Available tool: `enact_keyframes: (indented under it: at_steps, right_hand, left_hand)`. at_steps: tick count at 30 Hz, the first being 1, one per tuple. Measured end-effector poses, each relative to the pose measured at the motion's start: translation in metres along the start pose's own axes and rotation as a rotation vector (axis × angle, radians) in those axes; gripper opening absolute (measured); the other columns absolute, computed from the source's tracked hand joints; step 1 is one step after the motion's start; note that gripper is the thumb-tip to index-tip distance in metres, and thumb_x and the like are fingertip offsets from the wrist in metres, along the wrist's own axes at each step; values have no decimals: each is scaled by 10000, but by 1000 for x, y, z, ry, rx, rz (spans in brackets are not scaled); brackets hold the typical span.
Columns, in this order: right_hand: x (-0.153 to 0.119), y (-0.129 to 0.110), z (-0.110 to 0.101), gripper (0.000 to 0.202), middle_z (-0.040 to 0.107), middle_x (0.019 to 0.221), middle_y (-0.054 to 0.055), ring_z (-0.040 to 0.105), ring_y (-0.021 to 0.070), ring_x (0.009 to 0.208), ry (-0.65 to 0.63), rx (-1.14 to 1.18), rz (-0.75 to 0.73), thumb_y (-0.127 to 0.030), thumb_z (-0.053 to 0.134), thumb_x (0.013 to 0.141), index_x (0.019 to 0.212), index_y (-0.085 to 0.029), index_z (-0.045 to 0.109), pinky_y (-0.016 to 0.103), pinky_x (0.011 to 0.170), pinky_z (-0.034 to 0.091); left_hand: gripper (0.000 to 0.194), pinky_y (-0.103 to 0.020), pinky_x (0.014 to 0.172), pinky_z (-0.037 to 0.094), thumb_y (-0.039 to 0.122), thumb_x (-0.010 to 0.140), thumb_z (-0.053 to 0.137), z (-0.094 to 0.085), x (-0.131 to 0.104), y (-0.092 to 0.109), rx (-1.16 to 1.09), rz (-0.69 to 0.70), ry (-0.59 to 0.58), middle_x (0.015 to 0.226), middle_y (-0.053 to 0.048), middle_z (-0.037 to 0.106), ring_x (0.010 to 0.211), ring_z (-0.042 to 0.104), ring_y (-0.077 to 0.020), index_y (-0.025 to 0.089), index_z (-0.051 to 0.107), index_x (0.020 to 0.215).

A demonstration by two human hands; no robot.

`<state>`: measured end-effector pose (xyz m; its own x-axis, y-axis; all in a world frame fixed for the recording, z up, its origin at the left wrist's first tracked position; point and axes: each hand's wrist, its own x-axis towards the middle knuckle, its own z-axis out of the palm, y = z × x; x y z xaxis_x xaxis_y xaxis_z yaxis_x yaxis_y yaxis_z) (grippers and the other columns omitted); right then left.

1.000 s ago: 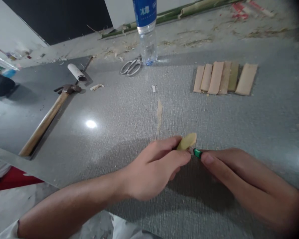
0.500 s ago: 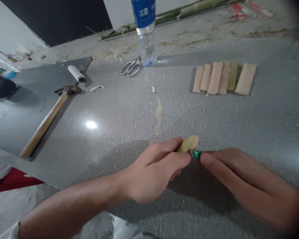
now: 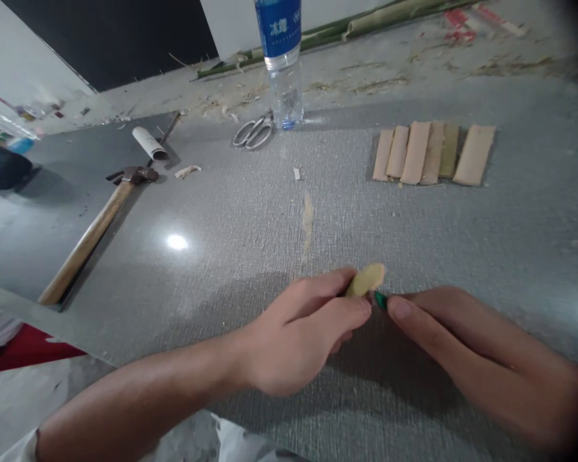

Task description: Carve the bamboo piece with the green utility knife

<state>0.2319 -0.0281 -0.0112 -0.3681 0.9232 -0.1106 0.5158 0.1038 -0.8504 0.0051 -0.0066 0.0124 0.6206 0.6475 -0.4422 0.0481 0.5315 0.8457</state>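
My left hand (image 3: 298, 333) is closed around a pale yellow-green bamboo strip (image 3: 368, 278), whose rounded end sticks out past the thumb and forefinger. Close to its right, my right hand (image 3: 433, 327) pinches a small tool with a green front part (image 3: 380, 299). The green part points at the bamboo near my left thumb tip. Most of the tool is hidden in my fingers, so its exact kind does not show, nor whether its tip touches the bamboo. Both hands are above the grey textured table (image 3: 241, 231).
Several flat bamboo pieces (image 3: 417, 153) lie side by side at the back right. A water bottle (image 3: 286, 83) stands beside scissors (image 3: 254, 133). On the left are a claw hammer (image 3: 99, 234), a rolled white tube (image 3: 149, 143) and a dark cap (image 3: 2, 168). Green bamboo stalks (image 3: 380, 22) lie behind.
The bamboo end has tipped slightly upward in my left hand, and the green part of the tool has turned a little. Both hands have stayed almost in place.
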Motion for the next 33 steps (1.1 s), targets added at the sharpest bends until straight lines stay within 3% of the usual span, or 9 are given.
enact_keyframes:
  at_steps: [5,11,14,16,19,26,33]
  right_hand:
    - [-1,-2,0,703,859,729,33,767,292,640,-35,0,6,-803,423,1115,870,-367,916,387,582,625]
    - [-3,1,4,615,791,626,9,718,258,543,91,-1,-35,-740,505,1118,792,-373,876,368,558,619]
    - [-5,3,4,664,828,666,15,779,288,614,19,16,-38,-765,465,1119,738,-371,839,382,534,596]
    - [-5,3,4,689,854,695,28,809,306,657,-20,5,-24,-781,453,1116,711,-362,819,392,533,591]
    - [-3,1,5,675,884,740,47,817,307,660,23,-12,-33,-771,470,1115,750,-358,861,403,569,611]
    - [4,-6,3,736,797,553,36,709,275,464,-20,37,-23,-825,472,1083,636,-342,802,401,452,530]
    - [3,1,3,675,819,601,2,733,246,493,14,-19,-125,-696,457,1152,698,-349,815,360,473,532]
  left_hand:
    - [304,-271,549,273,327,1107,565,1,-1,0,17,22,19,700,67,396,608,302,-101,222,471,838]
    - [364,-320,622,327,390,1068,689,3,-2,4,297,125,52,716,56,456,668,420,-122,234,454,837]
    - [400,-330,629,318,421,1082,704,5,-3,2,361,155,107,729,58,470,681,433,-123,236,443,842]
    - [399,-328,626,321,418,1098,687,6,-3,1,381,170,122,730,61,465,678,427,-120,234,443,842]
    - [391,-318,616,332,428,1123,655,8,-4,-1,390,166,109,729,63,458,668,415,-117,233,452,851]
    - [405,-307,601,331,515,1122,678,5,-4,-7,355,140,128,702,61,496,630,419,-122,240,475,904]
    - [348,-313,620,344,477,1169,604,2,-2,-10,403,167,115,733,60,495,650,429,-126,237,483,948]
